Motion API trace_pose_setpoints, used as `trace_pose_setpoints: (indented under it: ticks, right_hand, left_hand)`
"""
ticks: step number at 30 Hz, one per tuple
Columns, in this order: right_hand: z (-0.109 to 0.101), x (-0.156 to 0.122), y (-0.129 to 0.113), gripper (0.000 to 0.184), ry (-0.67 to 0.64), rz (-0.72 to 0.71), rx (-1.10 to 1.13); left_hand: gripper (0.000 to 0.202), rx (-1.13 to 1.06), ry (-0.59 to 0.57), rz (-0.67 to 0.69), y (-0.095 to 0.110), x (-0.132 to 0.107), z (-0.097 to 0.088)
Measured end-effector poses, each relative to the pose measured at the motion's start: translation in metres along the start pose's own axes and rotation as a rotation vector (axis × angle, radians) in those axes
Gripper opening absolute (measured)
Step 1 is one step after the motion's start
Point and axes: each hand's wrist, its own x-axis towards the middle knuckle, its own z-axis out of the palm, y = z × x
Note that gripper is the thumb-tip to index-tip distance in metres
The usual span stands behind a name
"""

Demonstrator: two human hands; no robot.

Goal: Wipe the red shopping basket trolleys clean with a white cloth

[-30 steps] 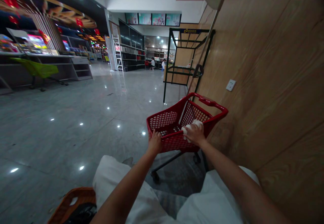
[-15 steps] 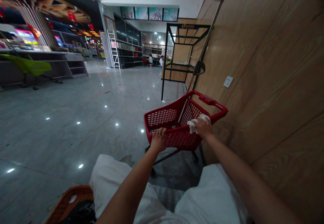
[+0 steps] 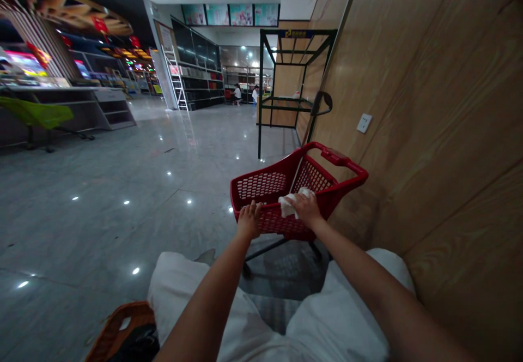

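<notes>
In front of my knees stands a red plastic shopping cart [image 3: 263,183], its perforated basket on a dark wheeled frame and its handle toward the wall. My left hand [image 3: 248,220] is closed over the near rim, close to the basket's left corner. Further right along that same rim, my right hand [image 3: 305,208] presses a crumpled white cloth [image 3: 288,206] against the edge. Part of the cloth is hidden under the fingers.
A wooden wall [image 3: 433,133] with a socket [image 3: 364,123] runs along my right. Beyond the cart stands a dark metal rack [image 3: 260,95]. An orange basket [image 3: 118,324] sits by my left knee. A green cart [image 3: 38,114] and two people are farther off.
My right hand has slid left along the near rim with the cloth, closer to my left hand. My left hand stays on the rim. The camera view has shifted slightly.
</notes>
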Motion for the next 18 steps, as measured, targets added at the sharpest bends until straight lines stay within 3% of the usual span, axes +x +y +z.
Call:
trace_pose_setpoints:
  ticks: [3,5,7,9,12,14,16,18]
  right_hand:
    - [-0.014,-0.017,0.051,0.044,0.003,0.041,-0.100]
    - [-0.020,-0.023,0.058,0.041,0.013,0.102,-0.118]
    - [-0.021,-0.022,0.041,0.038,0.028,0.186,-0.090]
    - [-0.016,-0.015,0.006,0.037,0.035,0.226,-0.033]
    - [-0.005,-0.001,-0.054,0.042,0.029,0.181,0.044]
    - [0.001,0.007,-0.082,0.049,0.027,0.139,0.066]
    - [0.002,0.012,-0.090,0.053,0.007,0.068,0.077]
    - [0.000,0.010,-0.072,0.053,-0.024,-0.017,0.076]
  left_hand:
    - [0.086,0.055,-0.038,-0.027,0.000,0.001,-0.005]
    - [0.087,0.083,-0.055,-0.047,0.005,0.002,-0.004]
    - [0.087,0.095,-0.059,-0.076,0.012,0.002,-0.002]
    - [0.086,0.098,-0.055,-0.106,0.018,0.002,0.000]
    - [0.086,0.102,-0.036,-0.117,0.023,0.000,0.003]
    - [0.086,0.110,-0.018,-0.111,0.022,-0.003,0.003]
    - [0.086,0.113,-0.008,-0.095,0.018,-0.005,0.003]
    - [0.086,0.102,-0.011,-0.067,0.011,-0.006,0.002]
